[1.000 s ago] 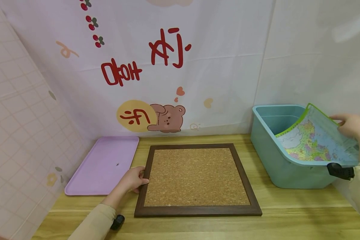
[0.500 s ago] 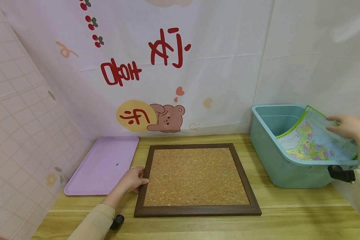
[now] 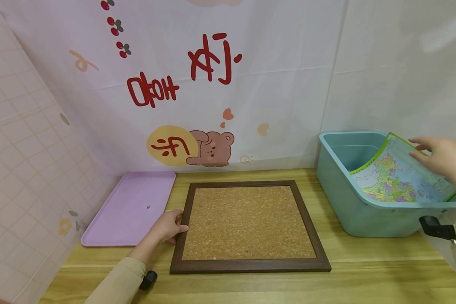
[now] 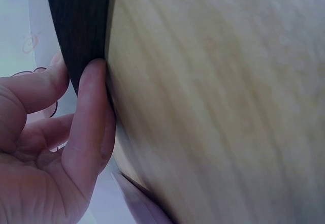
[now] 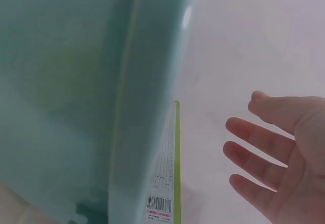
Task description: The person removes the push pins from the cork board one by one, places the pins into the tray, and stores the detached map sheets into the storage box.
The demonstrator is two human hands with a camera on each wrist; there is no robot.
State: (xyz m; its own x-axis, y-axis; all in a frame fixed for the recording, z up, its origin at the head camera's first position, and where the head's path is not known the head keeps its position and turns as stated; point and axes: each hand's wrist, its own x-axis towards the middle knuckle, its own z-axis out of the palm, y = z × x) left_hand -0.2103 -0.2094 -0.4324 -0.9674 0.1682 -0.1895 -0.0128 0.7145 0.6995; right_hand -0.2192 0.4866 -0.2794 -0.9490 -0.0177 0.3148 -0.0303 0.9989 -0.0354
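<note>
A cork board (image 3: 251, 223) with a dark brown wooden frame lies on the table in the middle of the head view. My left hand (image 3: 169, 226) grips its left edge, the dark frame (image 4: 81, 26) pinched between thumb and fingers in the left wrist view. A map (image 3: 397, 177) with a green border stands tilted and bowed inside the teal bin (image 3: 380, 221) at the right. My right hand (image 3: 441, 156) hovers over the bin beside the map's upper edge. In the right wrist view its fingers (image 5: 254, 160) are spread, holding nothing.
Left of the cork board is a light purple tray (image 3: 127, 211) with a tiny metallic item (image 3: 148, 207) on it. A printed cloth (image 3: 281, 84) hangs behind the wooden table (image 3: 251, 289). The bin stands close to this cloth on the right.
My right hand has let go of the map's edge and its fingers have opened. The map has sunk slightly into the bin. My left hand stays at the cork board's frame.
</note>
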